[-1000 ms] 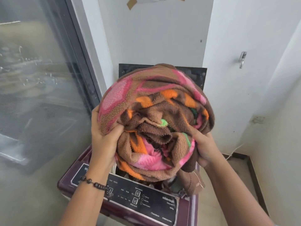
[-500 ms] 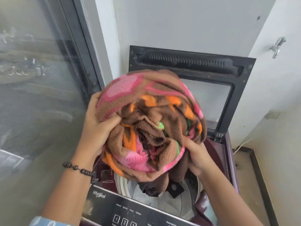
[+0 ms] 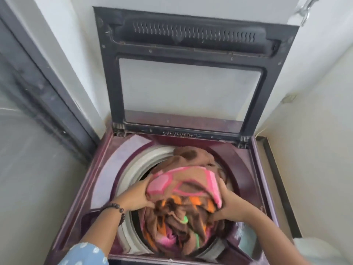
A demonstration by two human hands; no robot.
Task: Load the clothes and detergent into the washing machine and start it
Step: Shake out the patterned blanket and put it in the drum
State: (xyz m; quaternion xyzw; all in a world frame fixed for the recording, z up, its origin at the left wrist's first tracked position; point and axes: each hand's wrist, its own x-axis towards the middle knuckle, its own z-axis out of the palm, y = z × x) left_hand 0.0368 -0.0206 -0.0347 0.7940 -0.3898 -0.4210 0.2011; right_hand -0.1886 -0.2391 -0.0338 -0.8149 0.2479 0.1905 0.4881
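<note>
A bundled fleece blanket (image 3: 183, 190), brown with pink, orange and green patches, sits in the round drum opening (image 3: 133, 169) of the maroon top-loading washing machine (image 3: 101, 169). My left hand (image 3: 136, 196) grips the bundle's left side, a bead bracelet on its wrist. On the bundle's right side my right hand (image 3: 227, 205) grips it with the fingers dug into the folds. The blanket fills most of the opening and hides the drum's inside. No detergent is in view.
The machine's dark lid (image 3: 191, 73) stands open and upright against the white wall. A dark-framed glass door (image 3: 28, 111) runs along the left. A white wall (image 3: 315, 131) closes in the right side, with a metal hook (image 3: 305, 10) at the top right.
Both hands have lowered the blanket bundle from chest height down into the drum opening. The view has tilted down, so the control panel has dropped out of sight.
</note>
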